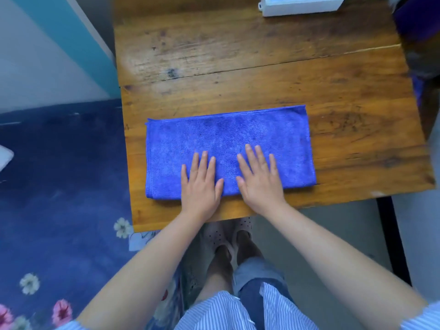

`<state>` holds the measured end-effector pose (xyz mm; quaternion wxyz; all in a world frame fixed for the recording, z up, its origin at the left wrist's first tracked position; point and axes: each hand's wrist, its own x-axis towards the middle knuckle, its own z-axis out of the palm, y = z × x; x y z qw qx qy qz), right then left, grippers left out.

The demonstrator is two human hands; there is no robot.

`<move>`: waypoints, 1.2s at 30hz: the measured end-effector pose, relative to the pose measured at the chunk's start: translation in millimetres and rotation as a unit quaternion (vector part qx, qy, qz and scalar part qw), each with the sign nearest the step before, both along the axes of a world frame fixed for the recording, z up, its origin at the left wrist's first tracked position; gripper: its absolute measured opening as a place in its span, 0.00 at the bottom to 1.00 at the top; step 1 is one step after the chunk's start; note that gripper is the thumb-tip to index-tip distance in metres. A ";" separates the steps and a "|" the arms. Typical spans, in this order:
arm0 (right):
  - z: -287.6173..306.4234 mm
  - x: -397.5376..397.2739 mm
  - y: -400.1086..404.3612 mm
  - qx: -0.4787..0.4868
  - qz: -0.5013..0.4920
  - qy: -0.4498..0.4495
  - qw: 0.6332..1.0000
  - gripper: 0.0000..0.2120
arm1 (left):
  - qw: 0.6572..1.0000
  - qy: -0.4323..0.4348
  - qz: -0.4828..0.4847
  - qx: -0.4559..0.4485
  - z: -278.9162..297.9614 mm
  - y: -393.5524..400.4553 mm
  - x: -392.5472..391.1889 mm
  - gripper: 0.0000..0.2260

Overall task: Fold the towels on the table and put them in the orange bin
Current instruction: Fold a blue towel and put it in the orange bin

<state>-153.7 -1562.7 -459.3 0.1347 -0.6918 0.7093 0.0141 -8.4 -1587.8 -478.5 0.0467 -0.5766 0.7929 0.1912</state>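
Worn brown planks make up the wooden table, its grain scuffed and stained, with a long crack running across it toward the far side. On its near half lies a blue towel, folded into a long rectangle with its near edge just back from the table's front edge and its left end near the left side. Both hands rest flat on the towel's near portion, side by side but not touching: the left hand has its fingers straight and slightly fanned, palm down, and the right hand lies the same way, fingers spread and reaching a little farther across the cloth. At the far right corner sits a white box, cut off by the frame. Left of the table spreads a dark blue floral rug, and below the table edge are two feet in pale perforated slippers
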 end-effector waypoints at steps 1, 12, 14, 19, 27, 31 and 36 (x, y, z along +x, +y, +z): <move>-1.1 2.6 3.6 0.010 0.009 0.017 1.000 0.25 | 1.000 -0.012 0.016 0.009 -5.1 4.4 2.1 0.25; -11.2 -86.2 40.1 0.088 -0.150 -0.010 0.985 0.25 | 0.989 -0.049 0.138 0.006 -8.0 -5.8 79.8 0.24; -5.8 -82.6 37.7 0.064 -0.185 -0.026 0.980 0.25 | 0.987 -0.069 0.142 0.010 -3.8 -5.2 80.6 0.24; 10.6 -74.1 22.0 0.034 -0.331 -0.044 0.942 0.22 | 0.997 -0.035 0.058 -0.043 12.7 -14.2 40.1 0.26; 15.1 -68.8 17.2 0.072 -0.402 -0.096 0.908 0.15 | 0.999 -0.041 0.024 0.021 -3.5 -20.3 -40.1 0.26; 13.8 -76.1 11.3 0.078 -0.413 -0.136 0.897 0.15 | 0.998 -0.038 0.041 0.013 -9.9 -19.9 -41.7 0.25; 12.0 -82.6 -3.1 0.083 -0.437 -0.153 0.883 0.08 | 0.997 -0.058 0.050 0.008 -10.7 -23.8 -48.9 0.26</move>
